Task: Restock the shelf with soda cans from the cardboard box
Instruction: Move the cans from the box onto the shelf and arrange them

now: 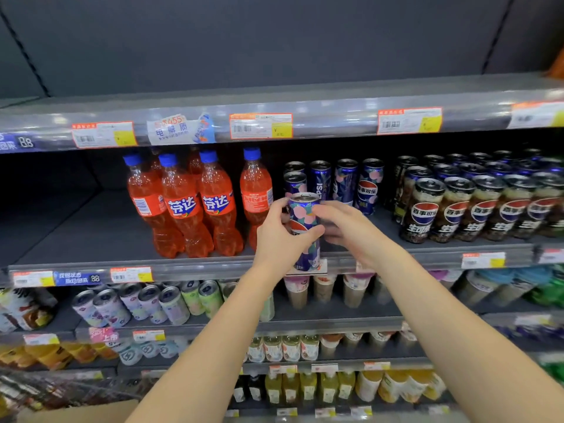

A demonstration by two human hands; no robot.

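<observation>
A slim purple soda can [305, 221] with pink peach print stands upright at the front edge of the grey shelf [91, 233]. My left hand [282, 236] wraps its left side and front. My right hand [345, 224] holds its right side near the top. Several matching purple cans [345, 181] stand in rows just behind it. A corner of the cardboard box [79, 412] shows at the bottom left; its inside is out of view.
Orange soda bottles [183, 206] with blue caps stand left of the can. Black cola cans [476, 206] fill the shelf on the right. The shelf's far left is bare. Lower shelves hold cans, cups and bottles. The top shelf [274, 93] carries price tags.
</observation>
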